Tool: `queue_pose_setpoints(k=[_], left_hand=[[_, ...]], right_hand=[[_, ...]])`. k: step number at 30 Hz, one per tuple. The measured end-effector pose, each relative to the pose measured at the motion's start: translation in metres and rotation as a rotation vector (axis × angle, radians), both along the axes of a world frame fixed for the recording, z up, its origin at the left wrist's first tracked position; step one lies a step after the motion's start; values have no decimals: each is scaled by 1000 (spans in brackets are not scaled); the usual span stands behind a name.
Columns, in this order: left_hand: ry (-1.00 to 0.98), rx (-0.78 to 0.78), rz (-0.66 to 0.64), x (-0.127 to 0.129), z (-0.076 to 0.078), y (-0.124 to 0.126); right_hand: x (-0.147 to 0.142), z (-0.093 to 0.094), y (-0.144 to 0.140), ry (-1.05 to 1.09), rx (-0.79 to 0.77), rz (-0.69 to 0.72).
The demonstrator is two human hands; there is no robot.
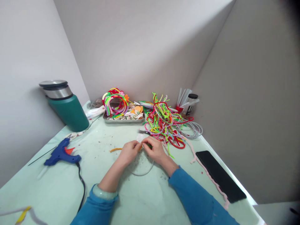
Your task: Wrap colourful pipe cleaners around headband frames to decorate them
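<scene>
left hand (129,151) and right hand (156,149) meet fingertip to fingertip, both pinching an orange pipe cleaner (115,150); its free length trails leftward, nearer the left hand.

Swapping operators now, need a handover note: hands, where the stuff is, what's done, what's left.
Left hand: fingers pinched on an orange pipe cleaner, whose free end trails left on the table.
Right hand: fingers meet the left at the same spot; what it pinches is too small to tell.
A thin wire hoop lies under both hands.
Loose pipe cleaner pile is just beyond the right hand; tray of finished coloured hoops behind; blue glue gun to the left, untouched.
Done: several hoops in the tray.
Left: this hoop looks mostly bare, so wrapping seems barely started.
</scene>
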State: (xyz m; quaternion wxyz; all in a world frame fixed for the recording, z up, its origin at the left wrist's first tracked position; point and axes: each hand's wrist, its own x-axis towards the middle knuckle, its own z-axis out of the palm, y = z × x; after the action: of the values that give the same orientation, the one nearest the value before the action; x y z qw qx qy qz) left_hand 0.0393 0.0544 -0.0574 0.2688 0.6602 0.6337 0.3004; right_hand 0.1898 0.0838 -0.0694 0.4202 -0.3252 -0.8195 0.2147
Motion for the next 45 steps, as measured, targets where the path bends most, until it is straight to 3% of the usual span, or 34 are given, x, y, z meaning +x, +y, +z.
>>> queue_pose_setpoints(k=[10,19,25,36,45], left_hand=[[-135,20,-84,-5,-11,2],[-85,-53,10,-1,-1,-2],[-41,-5,41,-1,1,-3],[-172,-20,38,-6,-14,4],[-229,-85,-23,-6,-15,4]], right_hand=[[0,0,0,-12,-5,-5],[0,1,-2,1,-14,2],[0,2,-2,1,-22,9],[1,2,0,0,-34,12],[1,0,0,-16,-38,47]])
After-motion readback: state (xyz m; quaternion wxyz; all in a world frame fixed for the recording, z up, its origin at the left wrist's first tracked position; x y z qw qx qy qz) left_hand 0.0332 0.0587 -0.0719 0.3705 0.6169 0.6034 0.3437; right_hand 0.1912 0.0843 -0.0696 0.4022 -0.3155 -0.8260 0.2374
